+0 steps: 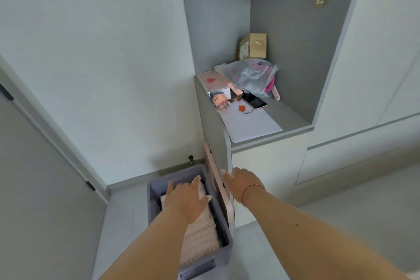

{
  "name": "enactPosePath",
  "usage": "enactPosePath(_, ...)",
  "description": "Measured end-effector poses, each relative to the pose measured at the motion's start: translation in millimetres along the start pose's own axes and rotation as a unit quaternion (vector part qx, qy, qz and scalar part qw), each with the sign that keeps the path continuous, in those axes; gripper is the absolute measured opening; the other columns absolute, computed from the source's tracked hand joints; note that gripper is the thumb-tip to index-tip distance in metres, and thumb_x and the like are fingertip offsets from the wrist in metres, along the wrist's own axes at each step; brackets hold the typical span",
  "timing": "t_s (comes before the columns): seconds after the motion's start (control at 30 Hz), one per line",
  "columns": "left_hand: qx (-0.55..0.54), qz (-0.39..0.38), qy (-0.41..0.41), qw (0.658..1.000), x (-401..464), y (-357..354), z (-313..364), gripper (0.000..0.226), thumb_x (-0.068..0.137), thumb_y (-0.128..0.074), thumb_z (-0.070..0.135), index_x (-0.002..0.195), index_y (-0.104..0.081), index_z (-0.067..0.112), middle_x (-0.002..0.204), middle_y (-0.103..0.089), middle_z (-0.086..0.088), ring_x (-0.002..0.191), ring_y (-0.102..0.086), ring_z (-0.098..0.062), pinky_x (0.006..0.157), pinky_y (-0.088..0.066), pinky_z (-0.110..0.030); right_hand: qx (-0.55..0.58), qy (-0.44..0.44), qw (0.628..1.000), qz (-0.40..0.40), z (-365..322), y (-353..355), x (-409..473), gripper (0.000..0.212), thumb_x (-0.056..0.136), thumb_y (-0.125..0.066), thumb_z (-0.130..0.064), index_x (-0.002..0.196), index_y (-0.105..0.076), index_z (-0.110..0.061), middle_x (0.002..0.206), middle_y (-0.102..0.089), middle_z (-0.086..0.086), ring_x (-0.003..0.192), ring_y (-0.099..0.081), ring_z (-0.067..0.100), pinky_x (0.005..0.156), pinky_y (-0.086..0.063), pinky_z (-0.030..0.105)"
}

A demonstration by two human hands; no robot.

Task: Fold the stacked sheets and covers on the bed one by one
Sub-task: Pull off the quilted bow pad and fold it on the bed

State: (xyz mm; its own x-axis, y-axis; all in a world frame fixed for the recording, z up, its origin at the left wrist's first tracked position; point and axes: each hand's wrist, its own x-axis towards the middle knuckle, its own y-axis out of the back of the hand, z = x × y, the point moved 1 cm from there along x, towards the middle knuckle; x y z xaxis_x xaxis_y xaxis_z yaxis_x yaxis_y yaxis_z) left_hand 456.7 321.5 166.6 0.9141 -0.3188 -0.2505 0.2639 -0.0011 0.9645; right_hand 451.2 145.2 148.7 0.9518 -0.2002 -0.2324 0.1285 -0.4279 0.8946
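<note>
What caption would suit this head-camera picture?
Left hand presses folded cloth into a purple bin; right hand hovers beside it.

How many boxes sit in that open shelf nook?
2: a brown cardboard box at the back corner, and a white box with a red heart near the front left. The plastic bag may hide others.

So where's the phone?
In the head view, the phone lies on the shelf upper right, between the plastic bag and the white paper.
</note>
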Motion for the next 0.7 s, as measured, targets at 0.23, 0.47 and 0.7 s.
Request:
enactPosePath(0.23, 0.021, 0.000, -0.067, 0.998, -56, -14, 67, 0.069, 0.097, -0.033, 0.057, 0.154, -0.012, 0.026, 0.122, -0.064, 0.003, 0.128, -0.049, -0.020, 0.120, -0.006, -0.052, 0.004, -0.042, 0.999, 0.024, 53, 23, -90, 0.067, 0.095, -0.012, -0.061, 0.120, -0.051, -0.012, 0.109, -0.060, 0.007, 0.100, -0.057, 0.024, 0.088, -0.049, 0.040)
enactPosePath(0.47, 0.040, -0.010, -0.135, 0.990, -80, -28, 155, 0.073, 0.096, -0.031, 0.061, 0.155, -0.009, 0.025, 0.134, -0.056, -0.002, 0.134, -0.042, -0.023, 0.119, -0.007, -0.049, 0.038, -0.130, 0.989, 0.052, 131, 48, -149, 0.063, 0.094, -0.015, -0.064, 0.104, -0.052, -0.014, 0.103, -0.060, 0.008, 0.098, -0.059, 0.028, 0.084, -0.051, 0.039)
enactPosePath(0.7, 0.056, -0.044, -0.199, 0.977, -90, -53, 268, 0.074, 0.096, -0.030, 0.061, 0.155, -0.010, 0.022, 0.139, -0.052, -0.005, 0.135, -0.041, -0.024, 0.120, -0.004, -0.048, 0.061, -0.219, 0.972, 0.062, 241, 64, -196, 0.066, 0.093, -0.019, -0.064, 0.109, -0.059, -0.015, 0.112, -0.063, 0.009, 0.105, -0.059, 0.030, 0.086, -0.049, 0.038)
